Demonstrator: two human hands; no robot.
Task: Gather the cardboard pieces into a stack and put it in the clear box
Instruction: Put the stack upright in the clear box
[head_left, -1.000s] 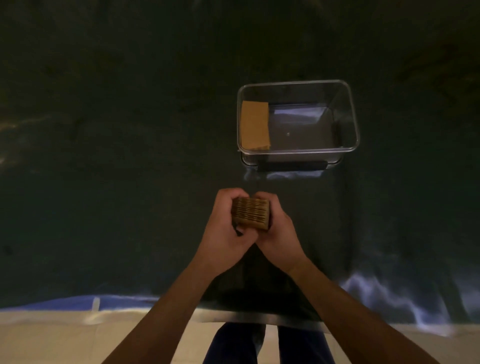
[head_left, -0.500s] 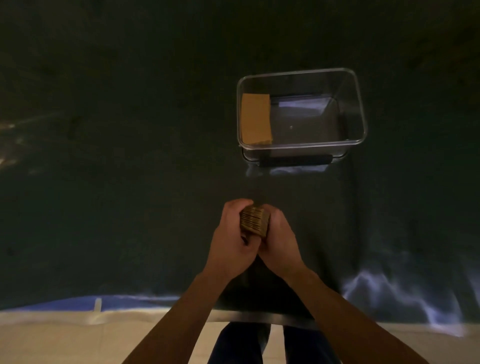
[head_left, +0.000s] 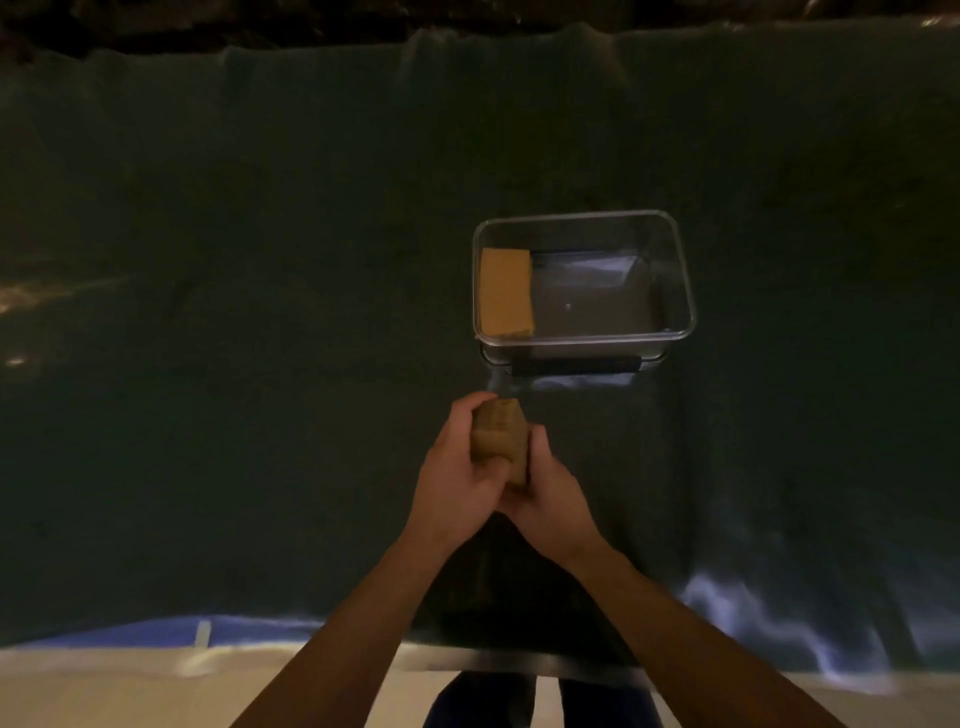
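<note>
Both hands hold a brown cardboard stack (head_left: 500, 440) just above the dark cloth, a short way in front of the clear box (head_left: 684, 291). My left hand (head_left: 460, 475) wraps its left side, and my right hand (head_left: 550, 499) presses against its right side and underside. The stack is turned so a broad face shows and its far end points toward the box. Inside the box, another tan cardboard stack (head_left: 505, 292) lies flat against the left wall. The right part of the box floor is bare.
A dark green cloth (head_left: 260, 312) covers the table. The box has a black handle (head_left: 574, 365) on its near side. The table's near edge (head_left: 519, 660) runs just below my forearms, with pale floor beyond it.
The stack has turned in my hands from edge-on to showing a broad face. The view has tilted so the box sits a little closer to the hands.
</note>
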